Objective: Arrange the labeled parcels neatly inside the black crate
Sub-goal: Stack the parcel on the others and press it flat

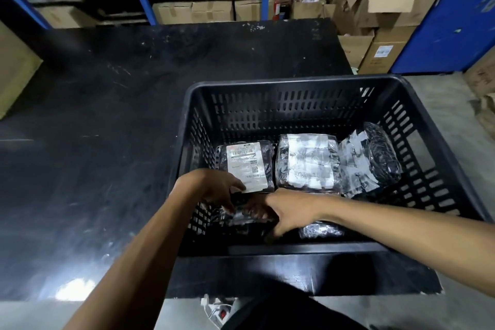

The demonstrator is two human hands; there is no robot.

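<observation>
1. Head view: both hands are reaching into the slotted black plastic crate [308, 94] on the dark scuffed surface [93, 128]. The left hand [214, 190] is curling its fingers onto a dark plastic-wrapped parcel [241, 218] at the near wall; the right hand [288, 213] is gripping the same parcel.
2. Risk: it is looking slippery, so it may be sliding crooked, or nudging the white-labelled dark parcel [245, 166] just behind.
3. Two tape-patched parcels [308, 163] are crowding the right side; the rightmost is tilting against the wall.
</observation>
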